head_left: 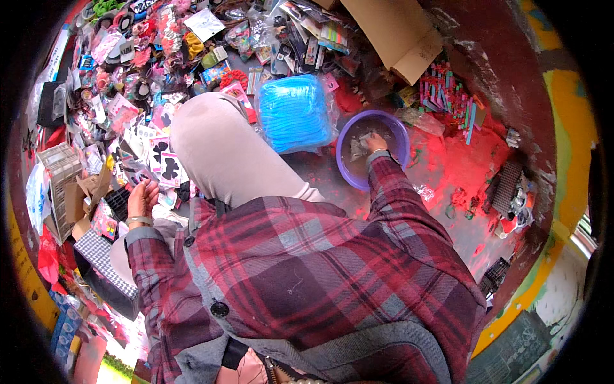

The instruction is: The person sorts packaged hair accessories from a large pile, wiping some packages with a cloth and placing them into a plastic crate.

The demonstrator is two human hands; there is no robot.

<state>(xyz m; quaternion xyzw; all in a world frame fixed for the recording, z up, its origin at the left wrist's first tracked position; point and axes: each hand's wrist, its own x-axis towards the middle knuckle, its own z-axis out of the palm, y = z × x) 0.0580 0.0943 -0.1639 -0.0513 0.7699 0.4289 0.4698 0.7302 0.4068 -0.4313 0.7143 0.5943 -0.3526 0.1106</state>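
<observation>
Nearest to you: your plaid shirt (320, 269) in red and grey filled the lower middle of the view, with your bent knee in pale trousers (217, 147) rising above it.
Right arm: your right sleeve ran up and to the right from your chest, stretched almost straight toward a basin.
Right hand: your right hand (374, 142) dipped into the purple basin (396, 131), knuckles up, fingers pointing up and left in the view; they seemed curled onto a greyish cloth (359, 146), though whether they gripped it could not be told.
Basin: the round purple basin sat on the dark floor just right of your knee, open side up, holding murky water.
Cloth: the greyish cloth lay crumpled in the basin, with no clear long axis.
Left arm: your left forearm bent upward at your left side, a bangle at the wrist.
Left hand: your left hand (142, 200) rested half open, fingers loosely curled and slightly apart, holding nothing, just above packets of hair accessories (137, 121).
Nearby: a bundle of blue netting in a clear bag (294, 112) lay just left of the basin; a cardboard box (396, 32) stood beyond it.
</observation>
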